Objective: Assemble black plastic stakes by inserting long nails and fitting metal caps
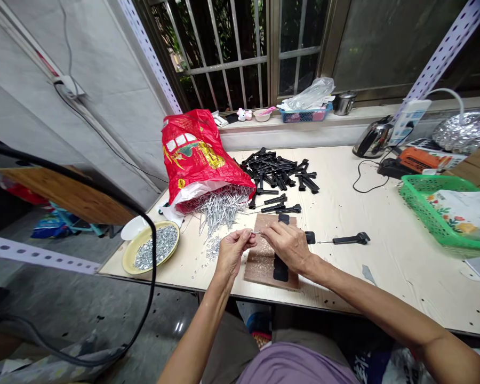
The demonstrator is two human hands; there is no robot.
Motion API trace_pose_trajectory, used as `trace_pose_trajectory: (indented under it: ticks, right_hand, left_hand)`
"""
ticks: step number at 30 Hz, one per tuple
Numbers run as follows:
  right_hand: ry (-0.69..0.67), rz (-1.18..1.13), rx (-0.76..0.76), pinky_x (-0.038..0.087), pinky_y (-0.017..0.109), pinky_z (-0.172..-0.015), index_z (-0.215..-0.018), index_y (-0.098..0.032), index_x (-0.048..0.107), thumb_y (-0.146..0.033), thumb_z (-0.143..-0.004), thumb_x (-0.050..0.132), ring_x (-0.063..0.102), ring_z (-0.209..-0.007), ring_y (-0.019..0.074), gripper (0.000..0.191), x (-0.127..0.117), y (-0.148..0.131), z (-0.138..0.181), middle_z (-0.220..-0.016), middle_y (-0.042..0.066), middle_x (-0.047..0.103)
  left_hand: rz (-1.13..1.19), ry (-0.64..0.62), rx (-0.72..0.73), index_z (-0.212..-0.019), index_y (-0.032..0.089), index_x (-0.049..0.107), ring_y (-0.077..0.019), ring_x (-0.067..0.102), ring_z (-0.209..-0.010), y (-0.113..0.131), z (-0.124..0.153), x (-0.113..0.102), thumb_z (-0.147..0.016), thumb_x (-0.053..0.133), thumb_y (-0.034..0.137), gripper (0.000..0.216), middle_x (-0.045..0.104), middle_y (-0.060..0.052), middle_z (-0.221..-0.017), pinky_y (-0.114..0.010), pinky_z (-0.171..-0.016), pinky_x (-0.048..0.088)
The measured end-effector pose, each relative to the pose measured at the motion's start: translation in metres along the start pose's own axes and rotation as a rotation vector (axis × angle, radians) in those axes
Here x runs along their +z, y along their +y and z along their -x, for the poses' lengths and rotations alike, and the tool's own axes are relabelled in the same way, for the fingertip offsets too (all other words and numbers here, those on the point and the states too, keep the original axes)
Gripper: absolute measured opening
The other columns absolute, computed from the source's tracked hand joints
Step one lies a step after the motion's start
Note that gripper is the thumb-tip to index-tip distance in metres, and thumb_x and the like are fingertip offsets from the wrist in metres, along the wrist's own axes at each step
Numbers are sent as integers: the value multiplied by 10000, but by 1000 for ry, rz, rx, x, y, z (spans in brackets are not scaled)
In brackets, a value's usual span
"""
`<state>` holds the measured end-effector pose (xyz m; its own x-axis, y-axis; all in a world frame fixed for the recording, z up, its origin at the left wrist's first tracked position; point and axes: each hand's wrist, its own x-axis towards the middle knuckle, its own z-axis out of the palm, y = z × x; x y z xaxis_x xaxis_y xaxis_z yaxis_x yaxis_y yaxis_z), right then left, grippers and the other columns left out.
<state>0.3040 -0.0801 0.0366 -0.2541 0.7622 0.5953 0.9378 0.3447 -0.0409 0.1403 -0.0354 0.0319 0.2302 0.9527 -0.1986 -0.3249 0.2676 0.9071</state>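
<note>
Close together over a brown board with black patches, both hands are closed in a pinch. A thin metal rod spans the gap between their fingertips. My left hand grips its left end; whether a small washer is also in those fingers cannot be made out. My right hand closes round the other end and hides it. Loose washers lie left of the board. Behind them, many metal rods spill from a red bag. Right of my right hand lies a black plastic handle with a rod sticking out.
A yellow bowl of small metal washers stands at the table's left edge, beside a white dish. Black handles are heaped behind the board. At the right are a green basket, an orange tool and a kettle.
</note>
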Motion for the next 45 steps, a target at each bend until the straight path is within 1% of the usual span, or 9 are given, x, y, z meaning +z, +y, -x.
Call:
trace_pose_trajectory:
  ticks: [5, 11, 15, 17, 24, 28, 33, 39, 45]
  right_hand:
    - [-17, 3, 17, 309, 299, -646, -848, -212, 610, -250, -959, 421, 528, -748, 158, 223, 3, 1, 2, -796, 36, 630]
    - [-96, -218, 136, 336, 261, -601, -931, -216, 613, -303, -954, 441, 563, -756, 131, 194, 4, 3, 2, -867, 19, 632]
    - [-42, -65, 90, 314, 304, -660, -823, -201, 622, -281, -956, 434, 537, -775, 167, 244, 4, 0, 2, -796, 46, 636]
    - [-27, -36, 66, 302, 314, -668, -818, -201, 626, -281, -961, 422, 528, -766, 169, 262, 4, -2, 1, -787, 51, 641]
    - [-75, -177, 113, 304, 273, -644, -939, -204, 627, -298, -956, 439, 553, -739, 144, 211, 5, -1, -2, -824, 35, 640]
    - [-81, -148, 102, 300, 279, -638, -942, -220, 631, -288, -943, 459, 550, -737, 149, 185, 7, -1, -3, -826, 27, 636]
    - [-68, -76, 77, 299, 290, -642, -869, -204, 633, -294, -943, 448, 547, -770, 161, 218, 6, -3, -3, -809, 40, 635]
    - [-70, -138, 112, 307, 275, -629, -918, -208, 633, -290, -957, 430, 556, -746, 145, 222, 6, -2, -3, -802, 31, 644]
    - [-57, -130, 76, 299, 288, -645, -911, -213, 628, -277, -931, 475, 547, -774, 154, 167, 9, 1, -4, -821, 24, 642]
  left_hand:
    - [-63, 2, 26, -782, 105, 705, -87, 592, -567, -8, 0, -2, -623, 786, 344, 299, 684, -44, -702, -230, -610, 505]
    - [-253, 37, 172, -796, 122, 709, -92, 579, -582, -14, 0, -3, -698, 719, 374, 271, 671, -31, -701, -221, -594, 492]
    - [-197, 24, 82, -758, 115, 690, -82, 546, -541, -14, -2, -2, -685, 727, 383, 280, 638, -13, -664, -226, -546, 495]
    - [-160, 23, 53, -757, 111, 685, -76, 546, -541, -12, -2, -2, -667, 742, 381, 290, 634, -10, -665, -223, -549, 499]
    - [-2, -11, -81, -781, 101, 678, -52, 545, -531, -4, -4, -5, -571, 817, 360, 361, 633, -4, -659, -201, -564, 517]
    - [26, -28, -107, -774, 99, 675, -50, 556, -524, -4, -4, -6, -571, 823, 342, 349, 637, 0, -649, -186, -560, 516]
    - [9, -15, -93, -785, 99, 680, -51, 568, -520, -5, -6, -5, -573, 825, 330, 346, 648, -5, -655, -178, -553, 510]
    - [41, -28, -112, -747, 94, 671, -49, 569, -528, -9, -8, -5, -581, 824, 315, 316, 646, -5, -656, -169, -557, 516]
    - [142, -13, -171, -748, 81, 658, -47, 555, -520, -10, -9, -5, -543, 848, 274, 340, 637, -2, -638, -165, -536, 528]
